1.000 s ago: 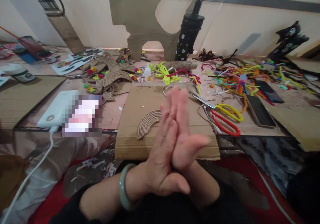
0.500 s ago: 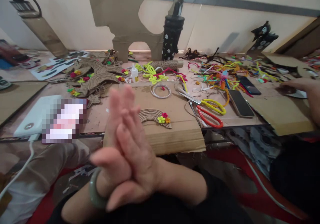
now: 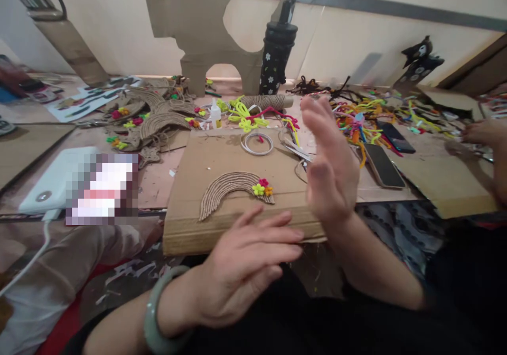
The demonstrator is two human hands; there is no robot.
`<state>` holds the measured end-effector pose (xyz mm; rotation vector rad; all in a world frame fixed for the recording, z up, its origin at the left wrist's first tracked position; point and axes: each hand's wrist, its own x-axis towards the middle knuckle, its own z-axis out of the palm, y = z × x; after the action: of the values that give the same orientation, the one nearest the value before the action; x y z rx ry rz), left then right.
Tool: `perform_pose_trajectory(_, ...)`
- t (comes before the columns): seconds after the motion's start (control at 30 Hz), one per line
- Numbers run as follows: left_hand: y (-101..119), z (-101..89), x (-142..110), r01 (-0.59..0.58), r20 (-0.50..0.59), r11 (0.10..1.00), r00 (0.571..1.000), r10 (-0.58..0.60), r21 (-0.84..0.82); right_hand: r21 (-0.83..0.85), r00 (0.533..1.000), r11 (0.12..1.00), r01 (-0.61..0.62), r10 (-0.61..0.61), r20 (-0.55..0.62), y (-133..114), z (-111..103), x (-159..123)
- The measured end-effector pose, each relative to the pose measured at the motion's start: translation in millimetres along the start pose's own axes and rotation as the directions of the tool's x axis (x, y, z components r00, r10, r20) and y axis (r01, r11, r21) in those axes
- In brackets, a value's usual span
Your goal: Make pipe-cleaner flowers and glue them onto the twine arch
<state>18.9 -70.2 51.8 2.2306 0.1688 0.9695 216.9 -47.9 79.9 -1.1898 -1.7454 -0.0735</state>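
A rainbow-shaped arch of brown twine (image 3: 222,187) lies on a cardboard sheet (image 3: 194,157), with small pink, yellow and orange flowers (image 3: 261,187) at its right end. My left hand (image 3: 243,268), a green bangle (image 3: 152,313) at its wrist, hovers by the front edge of the cardboard with fingers spread and nothing in them. Raised to the right of the arch, my right hand (image 3: 332,167) is open too, slightly blurred, and holds nothing visible. It covers the handles of the scissors (image 3: 298,150), whose blades still show. A thin white ring (image 3: 247,143) rests behind the arch.
Left of the cardboard lie a white power bank (image 3: 59,180) and a lit phone (image 3: 105,188). Behind are more twine arches (image 3: 164,125), a glue bottle (image 3: 215,116), a twine spool (image 3: 265,103) and a black umbrella (image 3: 275,59). Another person's hand (image 3: 485,138) is at far right.
My hands were pressed together in front of the cardboard and are now apart. The right one has moved right and up, the left one lower and right, uncovering the whole twine arch.
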Motion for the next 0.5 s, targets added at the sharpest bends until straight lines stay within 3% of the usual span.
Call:
perform_pose_trajectory(0.07, -6, -15.1, -5, 0.081, -0.104, 0.996, 0.991, -0.083, -0.026, -0.082, 0.999, 0.996, -0.044, 0.043, -0.016, 40, -10, 20)
perform_pose_trajectory(0.17, -20, -32.8, -19, 0.22, -0.288, 0.975, 0.933, -0.217, -0.02, -0.309, 0.979, 0.947, -0.092, 0.143, 0.147, 95, -13, 48)
perform_pose_trajectory(0.23, -32, -40.7, -29, 0.284, -0.354, 0.958, 0.9, -0.254, 0.034, -0.452, 0.933, 0.884, -0.115, 0.253, 0.257, 121, -8, 62)
perform_pose_trajectory(0.37, -56, -50.6, -47, 0.392, -0.423, 0.912, 0.852, -0.31, 0.122, -0.62, 0.84, 0.784, -0.016, 0.346, 0.417, 152, 20, 91)
perform_pose_trajectory(0.5, -69, -55.3, -53, 0.558, -0.433, 0.823, 0.772, -0.466, 0.109, -0.722, 0.788, 0.689, 0.067, 0.407, 0.461, 172, 59, 129)
